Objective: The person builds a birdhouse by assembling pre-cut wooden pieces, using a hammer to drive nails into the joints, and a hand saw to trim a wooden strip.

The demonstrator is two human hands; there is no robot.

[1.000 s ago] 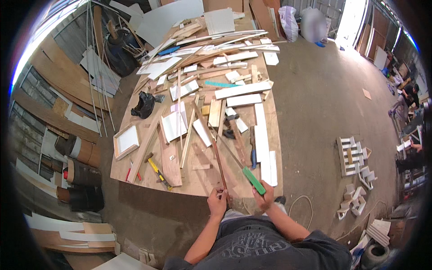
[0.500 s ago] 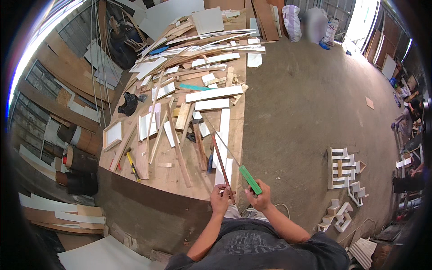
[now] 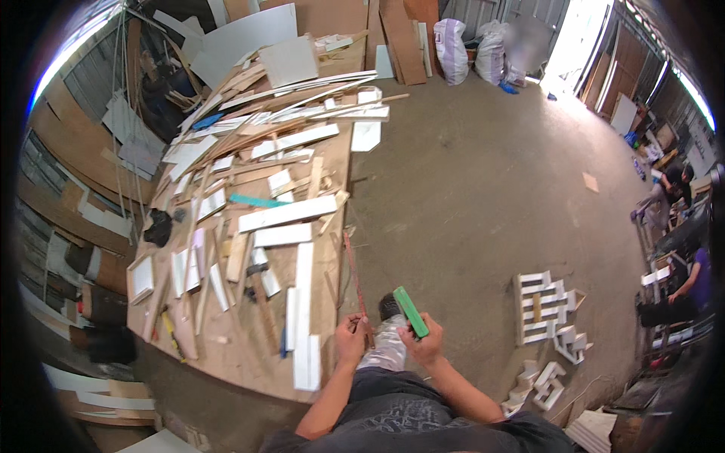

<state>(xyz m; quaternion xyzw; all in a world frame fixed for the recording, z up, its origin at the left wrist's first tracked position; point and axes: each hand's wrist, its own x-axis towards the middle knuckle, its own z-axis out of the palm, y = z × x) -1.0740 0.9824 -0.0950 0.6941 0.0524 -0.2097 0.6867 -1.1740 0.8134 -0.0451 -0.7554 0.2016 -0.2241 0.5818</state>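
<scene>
My left hand (image 3: 350,340) is closed around the lower part of a long, thin reddish-brown wooden strip (image 3: 353,272), which points away from me just off the table's right edge. My right hand (image 3: 424,341) grips a tool with a long, flat green handle (image 3: 410,311), held tilted beside the strip and apart from it. A thin blade or rod ran from that handle half a second ago; now I can hardly make it out. Both hands are in front of my body, and one shoe (image 3: 389,304) shows between them on the concrete floor.
The wooden table (image 3: 249,377) at left carries white boards (image 3: 302,325), loose sticks, a hammer (image 3: 262,291) and a yellow-black tool (image 3: 172,336). White slatted wooden pieces (image 3: 538,309) lie on the floor at right. Two people sit at the far right. Sacks (image 3: 451,53) stand at the back.
My view has swung rightward, so the table sits farther left. A foot now shows ahead of me. Both hands keep their holds, and the green handle is tipped more upright.
</scene>
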